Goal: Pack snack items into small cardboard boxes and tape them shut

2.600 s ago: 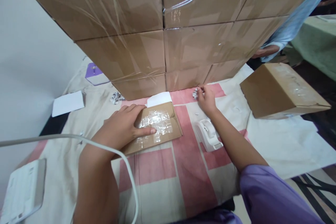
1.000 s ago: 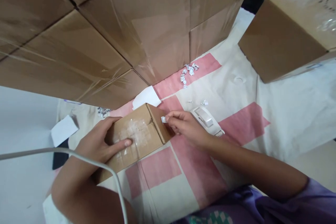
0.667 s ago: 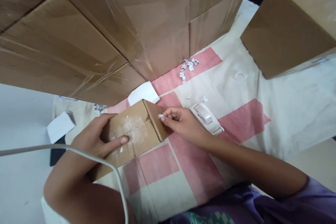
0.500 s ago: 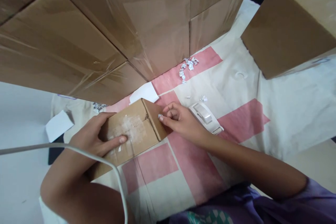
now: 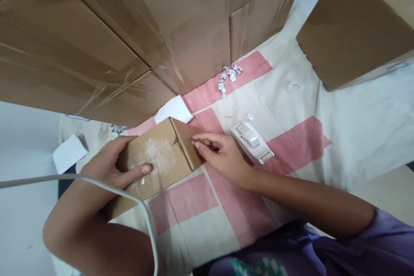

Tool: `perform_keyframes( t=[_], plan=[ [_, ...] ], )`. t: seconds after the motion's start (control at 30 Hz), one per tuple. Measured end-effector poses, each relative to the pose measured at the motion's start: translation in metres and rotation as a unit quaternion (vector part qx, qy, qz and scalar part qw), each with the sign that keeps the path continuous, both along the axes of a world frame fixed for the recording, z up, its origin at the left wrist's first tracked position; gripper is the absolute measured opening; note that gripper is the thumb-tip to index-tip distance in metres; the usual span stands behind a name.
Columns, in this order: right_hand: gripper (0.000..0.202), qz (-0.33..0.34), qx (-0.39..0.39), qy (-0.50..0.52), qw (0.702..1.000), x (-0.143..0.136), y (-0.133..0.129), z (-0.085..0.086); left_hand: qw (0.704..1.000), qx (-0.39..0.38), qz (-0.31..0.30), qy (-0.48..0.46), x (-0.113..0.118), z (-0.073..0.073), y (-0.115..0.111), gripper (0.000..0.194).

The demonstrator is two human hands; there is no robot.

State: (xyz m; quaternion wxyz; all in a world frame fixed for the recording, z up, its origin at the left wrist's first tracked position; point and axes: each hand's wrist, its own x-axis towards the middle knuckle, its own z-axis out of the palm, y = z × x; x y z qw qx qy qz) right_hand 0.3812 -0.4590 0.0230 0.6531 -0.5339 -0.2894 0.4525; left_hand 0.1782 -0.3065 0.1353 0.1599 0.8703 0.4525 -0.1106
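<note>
A small brown cardboard box lies tilted across the cloth, with torn clear tape on its top face. My left hand grips it from the left, thumb flat on top and the other fingers hidden behind the far side. At the box's right end face, my right hand pinches a tiny whitish scrap between thumb and forefinger; what exactly it is cannot be made out. Just right of that hand rests a white plastic device with a clear curved window.
Large taped cartons form a wall at the back. Another carton stands at right. Crumpled paper bits and a white paper lie on the pink-and-white cloth. A pale cable crosses the left foreground.
My right fingers have shifted slightly left and closer to the box's end face, the forefinger straighter. My left hand keeps its grip. The whole view has moved a little.
</note>
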Motion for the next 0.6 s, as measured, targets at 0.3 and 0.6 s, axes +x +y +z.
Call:
perform_keyframes(
  t=[0.3, 0.6],
  plan=[
    [0.013, -0.001, 0.010, -0.002, 1.000, 0.003, -0.003, 0.009, 0.999, -0.033, 0.019, -0.035, 0.007, 0.004, -0.002, 0.069],
    [0.014, -0.020, 0.035, -0.079, 0.996, 0.008, -0.005, 0.012, 0.997, -0.023, 0.003, -0.073, 0.000, -0.011, 0.011, 0.086]
  ],
)
